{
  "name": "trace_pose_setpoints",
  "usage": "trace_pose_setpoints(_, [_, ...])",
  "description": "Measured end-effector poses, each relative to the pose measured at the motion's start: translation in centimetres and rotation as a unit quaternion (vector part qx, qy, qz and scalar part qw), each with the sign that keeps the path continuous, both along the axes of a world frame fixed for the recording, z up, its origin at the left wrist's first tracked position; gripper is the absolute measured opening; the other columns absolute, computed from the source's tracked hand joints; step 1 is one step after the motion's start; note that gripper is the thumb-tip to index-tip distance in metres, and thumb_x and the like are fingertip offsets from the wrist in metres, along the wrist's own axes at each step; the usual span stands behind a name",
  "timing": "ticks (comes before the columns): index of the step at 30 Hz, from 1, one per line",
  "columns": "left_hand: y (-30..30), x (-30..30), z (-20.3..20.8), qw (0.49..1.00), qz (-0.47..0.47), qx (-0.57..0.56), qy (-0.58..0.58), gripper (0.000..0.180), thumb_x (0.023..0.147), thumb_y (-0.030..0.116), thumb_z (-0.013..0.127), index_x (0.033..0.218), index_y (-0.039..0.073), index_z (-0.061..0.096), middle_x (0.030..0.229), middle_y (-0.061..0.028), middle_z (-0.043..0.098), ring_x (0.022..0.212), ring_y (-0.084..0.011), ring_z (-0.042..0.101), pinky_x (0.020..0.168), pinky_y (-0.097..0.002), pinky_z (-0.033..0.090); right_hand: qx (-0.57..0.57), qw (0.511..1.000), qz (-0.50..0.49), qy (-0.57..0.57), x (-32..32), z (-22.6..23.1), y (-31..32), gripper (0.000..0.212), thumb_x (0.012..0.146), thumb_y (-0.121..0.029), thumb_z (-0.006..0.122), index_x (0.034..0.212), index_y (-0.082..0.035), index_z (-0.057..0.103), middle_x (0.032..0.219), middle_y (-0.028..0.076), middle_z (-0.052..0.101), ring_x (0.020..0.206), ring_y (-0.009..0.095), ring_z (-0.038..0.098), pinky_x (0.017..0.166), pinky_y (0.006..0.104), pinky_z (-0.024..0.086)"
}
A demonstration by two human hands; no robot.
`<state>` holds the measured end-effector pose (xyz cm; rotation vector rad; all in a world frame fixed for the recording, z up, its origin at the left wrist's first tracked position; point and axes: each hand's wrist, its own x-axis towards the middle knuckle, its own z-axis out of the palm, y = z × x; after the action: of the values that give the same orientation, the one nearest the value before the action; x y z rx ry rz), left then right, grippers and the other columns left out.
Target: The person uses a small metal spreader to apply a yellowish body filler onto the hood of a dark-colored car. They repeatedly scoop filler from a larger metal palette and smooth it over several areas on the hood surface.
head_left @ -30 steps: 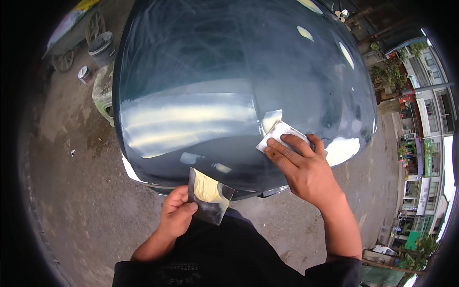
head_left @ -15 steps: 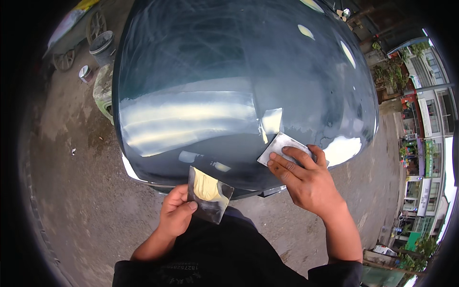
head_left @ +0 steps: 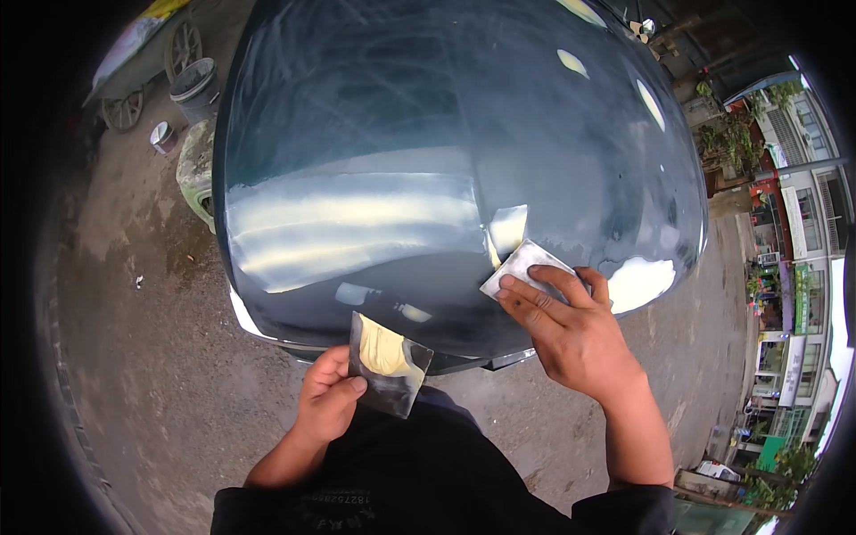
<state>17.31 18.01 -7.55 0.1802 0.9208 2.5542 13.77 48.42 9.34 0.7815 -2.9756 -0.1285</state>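
Note:
A dark blue-grey car body panel (head_left: 428, 134) fills the upper middle, with wide pale filler patches across it. My right hand (head_left: 571, 334) presses a small flat spreader (head_left: 522, 265) onto the panel, just below a fresh cream smear (head_left: 508, 227). My left hand (head_left: 328, 401) holds a square metal plate (head_left: 388, 366) carrying a dab of yellowish putty, low in front of the panel's near edge.
Bare concrete ground (head_left: 143, 357) lies to the left. A grey bucket (head_left: 194, 87), a small tin (head_left: 162, 136) and a cart wheel (head_left: 123, 109) stand at the upper left. Buildings and plants line the right rim.
My right hand has dragged the spreader down and toward me, leaving a cream smear above it. The left hand with the plate has stayed put.

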Motion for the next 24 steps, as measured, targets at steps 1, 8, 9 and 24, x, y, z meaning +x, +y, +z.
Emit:
trace_pose_setpoints(1, [-0.1, 0.1, 0.0, 1.0, 0.003, -0.008, -0.003, 0.044, 0.095, -0.007, 0.052, 0.139, -0.01, 0.05, 0.135, -0.0204, 0.065, 0.126, -0.0261, 0.063, 0.111, -0.0411, 0.046, -0.01, 1.0, -0.024, 0.001, -0.3, 0.4, 0.0, 0.048, 0.081, -0.001, 0.068, 0.128, -0.011, 0.071, 0.141, -0.001, 0.066, 0.126, 0.026, 0.059, 0.1, 0.0475, 0.042])
trace_pose_setpoints(8, [0.4, -0.3, 0.4, 1.0, -0.017, 0.01, 0.009, 0.043, 0.096, -0.006, 0.053, 0.139, -0.01, 0.05, 0.135, -0.0195, 0.066, 0.125, -0.0247, 0.063, 0.11, -0.0393, 0.046, -0.094, 0.99, -0.107, -0.004, -4.3, 0.3, -1.2, 0.051, 0.086, -0.002, 0.065, 0.137, -0.006, 0.061, 0.134, 0.007, 0.068, 0.126, 0.032, 0.057, 0.092, 0.0488, 0.043])
trace_pose_setpoints(9, [0.5, -0.4, 0.4, 1.0, -0.018, 0.01, 0.011, 0.043, 0.096, -0.006, 0.052, 0.139, -0.01, 0.05, 0.135, -0.0195, 0.066, 0.125, -0.0247, 0.063, 0.11, -0.0392, 0.046, -0.094, 0.99, -0.107, -0.006, -4.0, 0.1, -1.4, 0.051, 0.086, -0.002, 0.065, 0.137, -0.006, 0.062, 0.135, 0.007, 0.068, 0.125, 0.032, 0.057, 0.091, 0.0484, 0.043])
trace_pose_setpoints(24, [0.4, -0.6, 0.5, 1.0, -0.023, 0.007, -0.007, 0.045, 0.094, -0.01, 0.049, 0.138, -0.009, 0.05, 0.131, -0.0189, 0.067, 0.123, -0.0233, 0.065, 0.108, -0.037, 0.047, -0.127, 0.972, -0.192, -0.043, -3.3, 1.8, -0.4, 0.054, 0.088, -0.006, 0.064, 0.142, -0.006, 0.057, 0.13, 0.013, 0.068, 0.127, 0.035, 0.057, 0.099, 0.0502, 0.044])
